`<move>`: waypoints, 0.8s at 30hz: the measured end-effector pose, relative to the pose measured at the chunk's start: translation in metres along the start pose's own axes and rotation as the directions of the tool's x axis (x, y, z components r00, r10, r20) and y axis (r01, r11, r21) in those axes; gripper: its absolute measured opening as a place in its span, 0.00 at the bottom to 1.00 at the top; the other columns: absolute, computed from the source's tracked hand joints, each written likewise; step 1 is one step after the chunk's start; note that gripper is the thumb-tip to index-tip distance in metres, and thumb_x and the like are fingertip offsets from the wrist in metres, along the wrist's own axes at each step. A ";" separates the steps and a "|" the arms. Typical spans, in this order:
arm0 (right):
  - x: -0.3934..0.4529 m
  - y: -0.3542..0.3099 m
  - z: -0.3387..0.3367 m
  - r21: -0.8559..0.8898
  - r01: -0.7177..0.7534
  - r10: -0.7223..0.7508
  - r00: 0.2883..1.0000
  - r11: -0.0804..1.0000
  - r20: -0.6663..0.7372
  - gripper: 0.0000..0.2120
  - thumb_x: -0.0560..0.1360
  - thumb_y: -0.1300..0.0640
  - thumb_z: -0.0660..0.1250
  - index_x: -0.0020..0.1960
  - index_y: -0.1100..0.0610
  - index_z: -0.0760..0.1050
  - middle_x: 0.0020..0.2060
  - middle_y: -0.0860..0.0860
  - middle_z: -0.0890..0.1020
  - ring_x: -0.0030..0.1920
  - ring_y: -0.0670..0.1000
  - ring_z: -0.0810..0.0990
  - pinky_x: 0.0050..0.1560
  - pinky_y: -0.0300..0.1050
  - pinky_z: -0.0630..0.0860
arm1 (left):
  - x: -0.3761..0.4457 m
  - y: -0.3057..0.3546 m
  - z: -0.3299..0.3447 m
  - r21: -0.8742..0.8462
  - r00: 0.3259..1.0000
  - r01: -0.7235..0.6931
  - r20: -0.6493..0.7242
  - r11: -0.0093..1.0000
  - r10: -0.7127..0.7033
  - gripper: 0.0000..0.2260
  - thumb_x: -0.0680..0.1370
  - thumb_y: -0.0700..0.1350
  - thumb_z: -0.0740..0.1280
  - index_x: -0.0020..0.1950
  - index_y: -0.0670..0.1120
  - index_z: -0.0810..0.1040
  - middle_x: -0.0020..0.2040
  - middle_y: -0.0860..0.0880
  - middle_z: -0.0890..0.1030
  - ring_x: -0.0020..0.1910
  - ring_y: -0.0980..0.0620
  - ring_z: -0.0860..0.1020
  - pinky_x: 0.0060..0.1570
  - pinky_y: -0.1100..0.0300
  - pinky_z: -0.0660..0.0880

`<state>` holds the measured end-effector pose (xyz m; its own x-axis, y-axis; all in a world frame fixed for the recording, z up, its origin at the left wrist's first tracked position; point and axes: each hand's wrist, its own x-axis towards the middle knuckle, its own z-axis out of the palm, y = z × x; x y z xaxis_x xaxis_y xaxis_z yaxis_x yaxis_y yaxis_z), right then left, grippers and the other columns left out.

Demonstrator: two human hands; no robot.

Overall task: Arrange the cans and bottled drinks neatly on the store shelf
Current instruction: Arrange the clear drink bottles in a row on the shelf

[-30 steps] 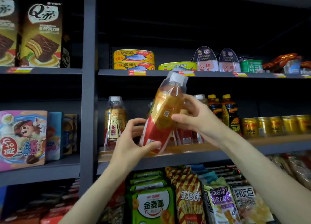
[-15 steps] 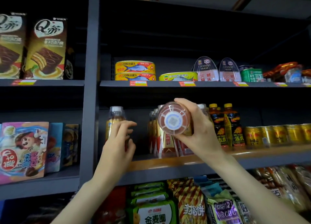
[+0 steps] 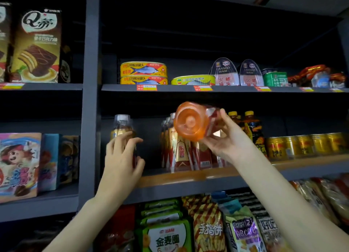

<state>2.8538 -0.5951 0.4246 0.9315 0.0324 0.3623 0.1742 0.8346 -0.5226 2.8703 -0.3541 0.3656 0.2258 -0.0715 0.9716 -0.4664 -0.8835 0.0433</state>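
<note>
1. Dark grey store shelving point(image 3: 90, 100) fills the view; the middle shelf point(image 3: 188, 178) has a wooden-toned front edge and carries the drinks.
2. Snack boxes point(image 3: 35, 45) stand on the upper left bay; cartoon-printed boxes point(image 3: 18, 164) sit in the bay below.
3. Snack bags point(image 3: 207, 231) pack the bottom level under the drinks.
4. Right hand point(image 3: 226, 140) holds a tea bottle point(image 3: 192, 121) in the air, tipped so its orange base faces the camera; thumb and fingers curl round its body. It hangs in front of and just above the row on the middle shelf, not touching the shelf.
5. Left hand point(image 3: 122, 157) is at a lone bottle point(image 3: 122, 127) standing upright at the shelf's left end; fingers loosely spread round its lower body, thumb to the right. Blurred; cannot tell whether it grips or only touches.
6. Row of red-labelled bottles point(image 3: 181, 153) stands upright mid-shelf, behind the held one.
7. Dark bottles with yellow caps point(image 3: 251, 127) stand right of that row.
8. Gold cans point(image 3: 306, 144) line up further right.
9. Fish tins point(image 3: 143, 73), stacked two high, and canned ham point(image 3: 222, 72) sit on the shelf above.
</note>
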 end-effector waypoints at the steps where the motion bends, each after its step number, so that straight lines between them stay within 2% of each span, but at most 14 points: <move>1: 0.000 -0.001 -0.002 0.038 -0.027 0.028 0.999 0.999 -0.025 0.29 0.72 0.54 0.72 0.69 0.55 0.65 0.53 0.65 0.76 0.48 0.65 0.80 0.38 0.62 0.81 | -0.002 -0.003 0.001 0.014 1.000 0.028 0.010 1.000 -0.028 0.20 0.69 0.32 0.70 0.60 0.42 0.75 0.63 0.39 0.71 0.63 0.38 0.64 0.58 0.42 0.68; 3: 0.001 -0.003 -0.005 0.019 -0.024 0.025 0.999 1.000 -0.036 0.28 0.72 0.54 0.73 0.68 0.56 0.66 0.53 0.65 0.77 0.47 0.65 0.81 0.34 0.62 0.81 | -0.005 -0.008 0.002 0.013 0.998 0.053 0.032 0.999 -0.053 0.20 0.69 0.32 0.70 0.60 0.41 0.75 0.64 0.39 0.70 0.65 0.37 0.64 0.60 0.40 0.67; 6: 0.004 -0.004 -0.009 -0.079 0.020 -0.022 0.999 0.997 -0.023 0.27 0.71 0.54 0.73 0.67 0.54 0.67 0.55 0.63 0.79 0.49 0.62 0.81 0.37 0.59 0.82 | -0.008 -0.016 0.008 0.067 0.998 -0.023 0.057 0.997 0.019 0.22 0.68 0.32 0.71 0.62 0.40 0.75 0.68 0.40 0.70 0.68 0.41 0.63 0.63 0.41 0.65; 9: 0.008 -0.003 -0.003 -0.355 0.213 -0.207 0.977 0.910 0.055 0.32 0.71 0.55 0.72 0.71 0.47 0.63 0.60 0.58 0.76 0.52 0.57 0.81 0.42 0.54 0.82 | -0.004 -0.024 0.016 0.170 0.998 -0.035 0.060 0.985 0.025 0.27 0.69 0.35 0.72 0.67 0.42 0.72 0.72 0.42 0.66 0.73 0.44 0.56 0.67 0.39 0.55; 12: 0.009 0.008 0.014 -0.626 0.471 -0.392 0.879 0.621 0.273 0.39 0.70 0.56 0.73 0.73 0.39 0.56 0.64 0.54 0.72 0.57 0.54 0.78 0.54 0.56 0.78 | 0.002 -0.028 0.023 0.141 0.993 0.106 0.036 0.984 -0.112 0.30 0.73 0.39 0.69 0.74 0.46 0.64 0.77 0.43 0.56 0.76 0.45 0.47 0.71 0.41 0.45; 15: 0.012 0.031 0.028 -0.703 0.634 -0.469 0.752 0.323 0.462 0.43 0.70 0.55 0.74 0.74 0.40 0.51 0.66 0.49 0.70 0.58 0.47 0.76 0.54 0.48 0.77 | 0.002 -0.030 0.027 0.165 0.989 0.138 0.032 0.977 -0.145 0.31 0.73 0.41 0.69 0.75 0.47 0.62 0.77 0.41 0.54 0.76 0.43 0.46 0.70 0.39 0.45; 18: 0.023 0.050 0.037 -0.723 0.665 -0.479 0.704 0.187 0.524 0.45 0.70 0.52 0.75 0.75 0.42 0.48 0.70 0.48 0.66 0.63 0.51 0.73 0.59 0.53 0.75 | 0.000 -0.034 0.025 0.162 0.990 0.121 0.050 0.979 -0.130 0.32 0.73 0.40 0.68 0.76 0.47 0.60 0.77 0.41 0.52 0.76 0.44 0.45 0.70 0.39 0.49; 20: 0.031 0.061 0.041 -0.741 0.665 -0.464 0.686 0.089 0.560 0.47 0.70 0.50 0.74 0.76 0.41 0.45 0.69 0.50 0.67 0.63 0.50 0.72 0.58 0.48 0.73 | -0.001 -0.036 0.023 0.150 0.994 0.103 0.033 0.983 -0.109 0.34 0.73 0.38 0.68 0.76 0.46 0.58 0.77 0.41 0.51 0.76 0.43 0.44 0.70 0.45 0.47; 24: 0.042 0.086 0.048 -0.761 0.612 -0.425 0.643 -0.216 0.637 0.50 0.69 0.42 0.72 0.76 0.40 0.39 0.58 0.54 0.71 0.48 0.47 0.72 0.45 0.42 0.70 | -0.003 -0.036 0.027 0.123 0.990 0.139 -0.025 0.983 -0.137 0.36 0.70 0.33 0.69 0.75 0.38 0.56 0.75 0.34 0.55 0.74 0.36 0.51 0.68 0.47 0.48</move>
<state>2.8922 -0.4956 0.4316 0.3214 0.0169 0.9468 0.7753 -0.5788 -0.2528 2.9093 -0.3345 0.3546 0.2663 0.0616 0.9619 -0.3219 -0.9350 0.1490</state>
